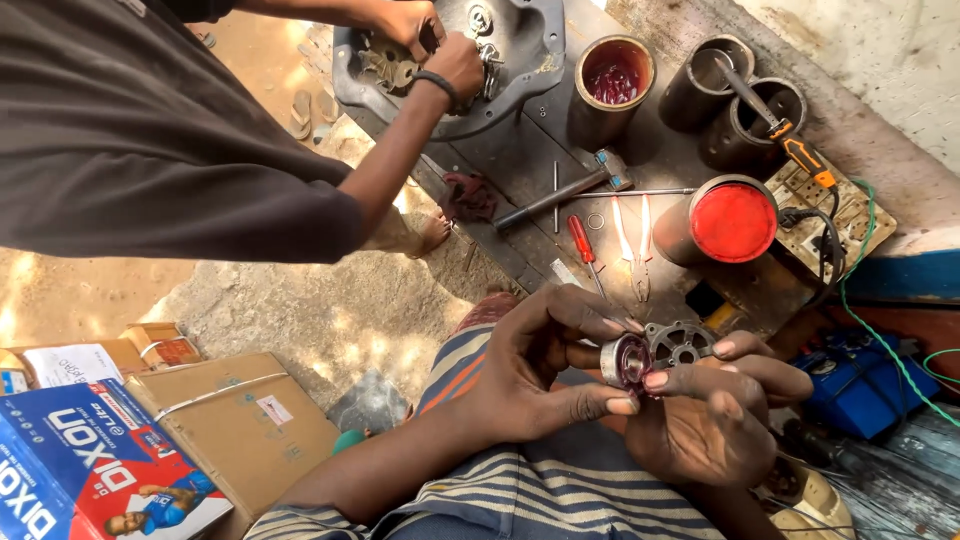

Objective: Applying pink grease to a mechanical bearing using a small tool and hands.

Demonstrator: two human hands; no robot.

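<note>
Both hands meet near the centre, above the person's striped lap. The left hand pinches a small round bearing with a reddish face between thumb and fingers; the right hand, palm up and fingers curled, closes on the same bearing from the right and also touches a grey toothed metal part just behind it (how that part is gripped cannot be told).

Just beyond the hands lies the dark bench. On it, from left to right: a red-handled screwdriver, orange-handled pliers and a cylinder with a red cap lying on its side. Farther off lie a hammer, a thin steel rod, an open can with red contents and two dark metal sleeves, one holding an orange-handled tool.

At the far left, another person's two hands work on a grey metal housing.

Near left, on the sandy ground, stand a blue printed carton and a brown cardboard box. At the right edge sit a blue case and a green wire.
</note>
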